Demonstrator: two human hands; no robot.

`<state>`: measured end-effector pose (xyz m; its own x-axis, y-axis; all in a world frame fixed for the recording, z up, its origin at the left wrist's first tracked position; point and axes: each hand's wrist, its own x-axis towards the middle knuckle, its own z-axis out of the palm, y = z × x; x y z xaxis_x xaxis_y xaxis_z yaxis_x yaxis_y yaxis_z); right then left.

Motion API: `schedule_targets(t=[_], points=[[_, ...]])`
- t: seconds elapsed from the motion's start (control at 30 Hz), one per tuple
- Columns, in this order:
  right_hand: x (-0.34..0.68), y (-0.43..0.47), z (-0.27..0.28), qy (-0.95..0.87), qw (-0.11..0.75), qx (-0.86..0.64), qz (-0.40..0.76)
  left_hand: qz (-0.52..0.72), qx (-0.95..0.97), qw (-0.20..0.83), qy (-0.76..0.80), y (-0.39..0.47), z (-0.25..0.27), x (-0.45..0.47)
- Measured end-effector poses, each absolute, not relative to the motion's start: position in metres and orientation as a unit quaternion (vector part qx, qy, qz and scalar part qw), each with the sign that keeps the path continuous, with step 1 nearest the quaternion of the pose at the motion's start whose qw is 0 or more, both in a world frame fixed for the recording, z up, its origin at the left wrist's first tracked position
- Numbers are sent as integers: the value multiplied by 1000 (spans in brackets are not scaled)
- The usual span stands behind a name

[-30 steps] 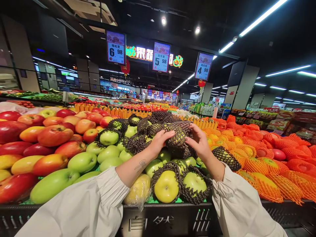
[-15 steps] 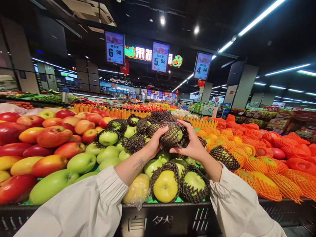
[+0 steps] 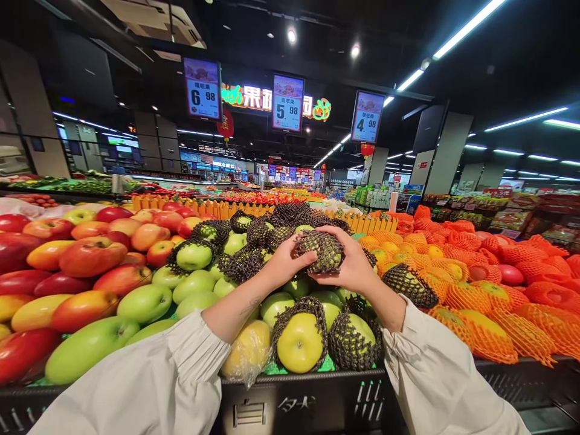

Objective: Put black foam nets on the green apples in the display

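Between my two hands is a green apple wrapped in a black foam net, held above the pile. My left hand grips it from the left, thumb across its front. My right hand curls around its right side, with fingers over the top and thumb underneath. Below sit a yellow-green apple in an open black net and another netted green apple. Loose green apples and more netted ones lie to the left of my hands. The far side of the held apple is hidden.
Red and yellow apples are heaped on the left. Oranges in orange nets and fruit in red nets fill the right. A plastic-wrapped yellow fruit rests by the black crate's front edge. Price screens hang overhead.
My left thumb has moved from the top of the netted apple to lower across its front. The apple has turned in my hands, and more net covers its front. The view has shifted slightly.
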<state>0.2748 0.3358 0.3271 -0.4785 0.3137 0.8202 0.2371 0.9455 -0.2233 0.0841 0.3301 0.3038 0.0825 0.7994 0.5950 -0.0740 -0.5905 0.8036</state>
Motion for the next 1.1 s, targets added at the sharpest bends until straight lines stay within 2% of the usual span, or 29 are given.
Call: schedule_targets(t=[0.13,0.23,0.33,0.53,0.67,0.8,0.9,1.0,1.1], points=[[274,330,326,-824,535,-169,77,601,702,264,277,334,307,74],[274,331,325,-806,556,-173,104,579,704,344,227,333,306,74],[273,334,325,-830,533,-151,58,550,687,416,231,326,306,77],[271,338,323,-874,473,-110,14,534,649,458,290,316,311,82],[272,338,323,-875,463,-141,30,561,644,431,291,318,317,85],[275,339,322,-842,492,-201,96,655,605,324,316,328,332,64],[275,339,322,-822,515,-218,108,739,512,140,416,336,342,29],[274,340,321,-819,518,-222,109,715,419,-61,556,341,344,-3],[273,339,321,-816,521,-222,113,626,380,-120,671,342,339,-17]])
